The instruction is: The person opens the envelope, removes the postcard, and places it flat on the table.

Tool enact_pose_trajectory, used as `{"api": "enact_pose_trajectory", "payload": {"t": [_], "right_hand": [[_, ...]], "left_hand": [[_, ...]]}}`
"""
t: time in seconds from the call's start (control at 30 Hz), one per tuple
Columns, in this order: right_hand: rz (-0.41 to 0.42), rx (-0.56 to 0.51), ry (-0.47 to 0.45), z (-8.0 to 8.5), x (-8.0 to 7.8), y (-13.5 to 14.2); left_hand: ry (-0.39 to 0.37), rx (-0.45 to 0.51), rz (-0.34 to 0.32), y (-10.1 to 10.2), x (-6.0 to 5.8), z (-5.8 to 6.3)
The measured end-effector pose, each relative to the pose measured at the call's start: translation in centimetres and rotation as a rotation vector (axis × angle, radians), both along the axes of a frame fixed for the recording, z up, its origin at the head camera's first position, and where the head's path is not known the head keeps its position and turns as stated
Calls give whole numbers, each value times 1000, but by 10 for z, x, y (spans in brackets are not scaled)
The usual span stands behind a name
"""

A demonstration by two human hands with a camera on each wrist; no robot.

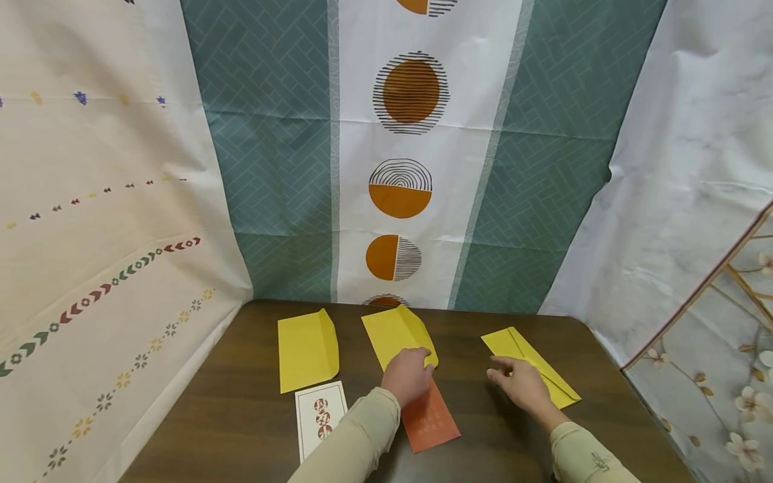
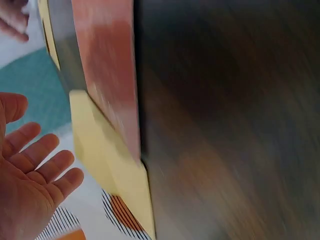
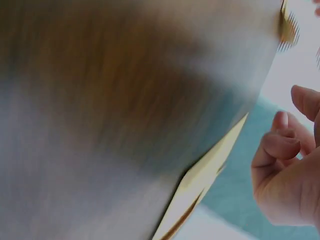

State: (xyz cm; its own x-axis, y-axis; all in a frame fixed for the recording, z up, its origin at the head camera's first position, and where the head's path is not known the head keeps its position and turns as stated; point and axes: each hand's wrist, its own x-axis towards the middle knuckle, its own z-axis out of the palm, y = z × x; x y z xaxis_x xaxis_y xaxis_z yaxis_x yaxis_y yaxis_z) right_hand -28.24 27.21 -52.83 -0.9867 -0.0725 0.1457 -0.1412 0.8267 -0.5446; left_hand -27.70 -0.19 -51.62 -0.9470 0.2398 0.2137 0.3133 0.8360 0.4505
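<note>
My left hand (image 1: 408, 376) hovers over the near part of the middle yellow envelope (image 1: 386, 332), whose flap is unfolded. Below that envelope lies a red card (image 1: 430, 419), partly hidden by the hand. In the left wrist view the left hand (image 2: 35, 175) has loosely bent fingers and holds nothing. My right hand (image 1: 522, 384) is over the left edge of another yellow envelope (image 1: 537, 365), its flap folded down. Loosely curled fingers with nothing between them show on the right hand (image 3: 290, 165) in the right wrist view.
At the left of the brown table (image 1: 229, 402) lies a third yellow envelope (image 1: 304, 352) with its flap unfolded. Near it is a white card (image 1: 320, 412) with red print, partly covered by the left sleeve (image 1: 356, 436). Patterned cloth (image 1: 272, 168) hangs behind the table.
</note>
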Motion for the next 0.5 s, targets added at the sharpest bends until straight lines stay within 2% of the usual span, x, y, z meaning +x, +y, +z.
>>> {"api": "enact_pose_trajectory", "payload": {"t": [0.17,0.27,0.4,0.5], "right_hand": [[-154,10,-24,4,-15,46],[-222,20,-42,5,-22,68],[-274,61,-111,2,-25,92],[-262,70,-183,-2,-25,101]], "left_hand": [[98,-94,-50,40,13,-5],[145,-187,-81,60,21,-7],[156,-275,-108,84,29,-10],[113,-282,-142,99,33,-10]]}}
